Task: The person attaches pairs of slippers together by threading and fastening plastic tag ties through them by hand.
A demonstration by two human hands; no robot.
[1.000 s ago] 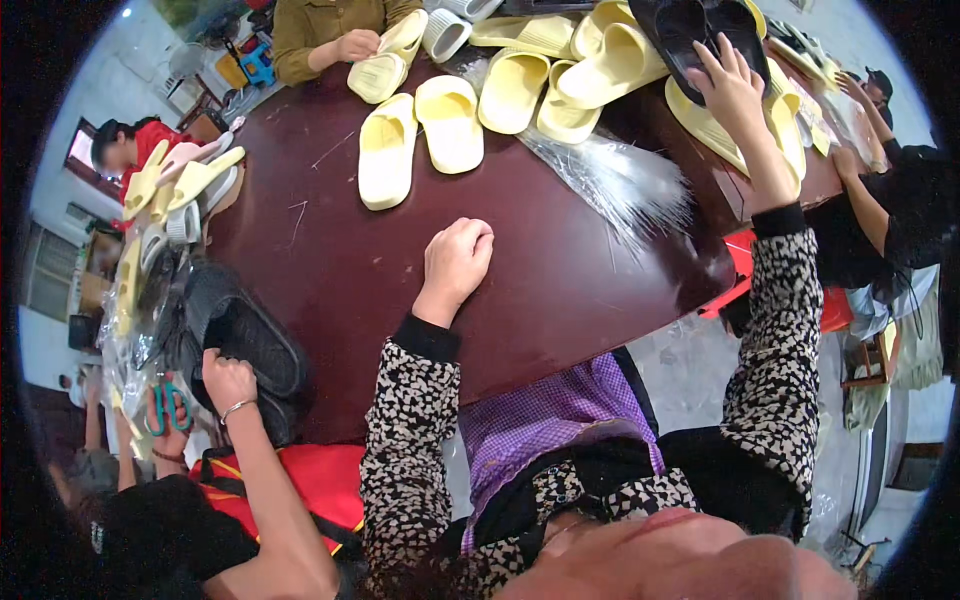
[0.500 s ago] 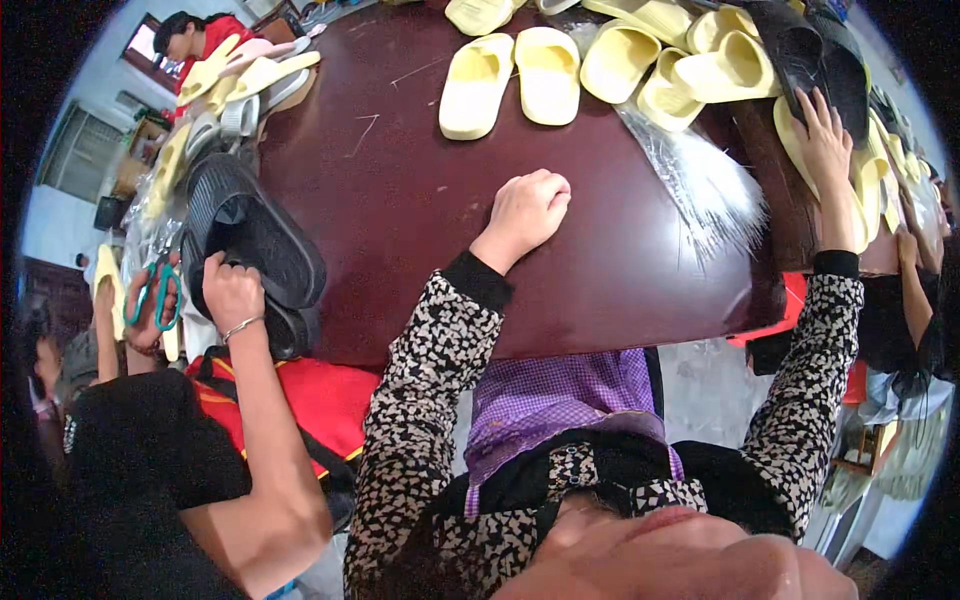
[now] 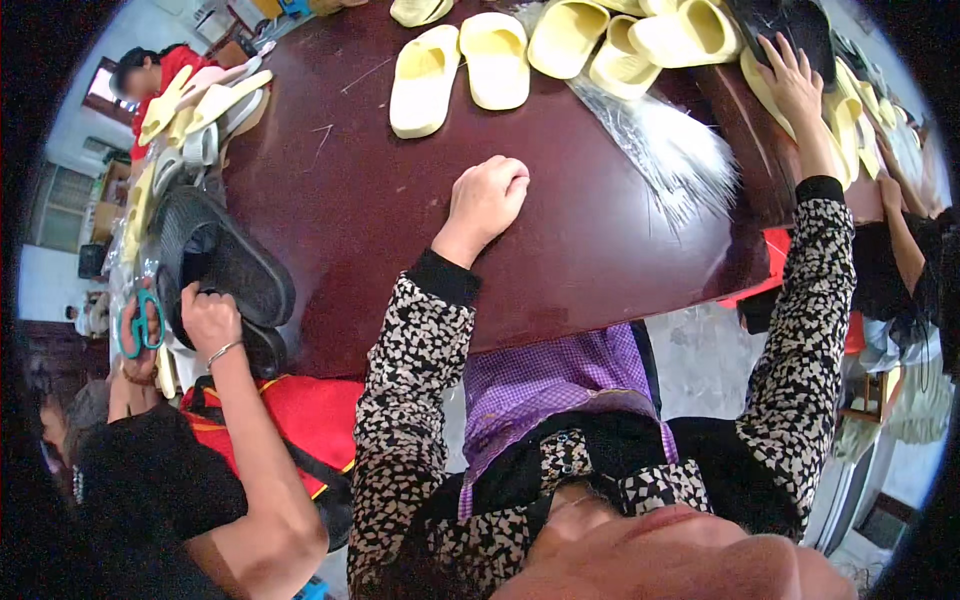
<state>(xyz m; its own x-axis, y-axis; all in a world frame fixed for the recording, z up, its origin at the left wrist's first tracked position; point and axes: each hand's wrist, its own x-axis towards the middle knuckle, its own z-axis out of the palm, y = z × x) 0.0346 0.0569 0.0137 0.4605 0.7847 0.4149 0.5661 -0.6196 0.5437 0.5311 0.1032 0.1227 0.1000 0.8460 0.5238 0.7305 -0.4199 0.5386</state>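
My left hand (image 3: 487, 203) rests on the dark red table (image 3: 370, 190) as a loose fist, with nothing showing in it. At the far right, my right hand (image 3: 796, 88) reaches out and lies with spread fingers on a pair of black slippers (image 3: 805, 35). Beyond my left fist, a pale yellow slipper (image 3: 424, 85) stands beside its mate (image 3: 496, 65), toes pointing away from me. Several more yellow slippers (image 3: 567, 40) crowd the far right edge, some leaning on one another.
Clear plastic bags (image 3: 665, 150) lie right of my fist. On the left, a co-worker's hand (image 3: 212, 322) touches large black slippers (image 3: 215, 260), and the other holds teal-handled scissors (image 3: 142, 325). More slippers (image 3: 215, 100) line the left edge, near a person in red (image 3: 180, 70).
The view has shifted, so the table and slippers appear further left and higher. My left fist stays on the table, and my right hand is still on the black slippers.
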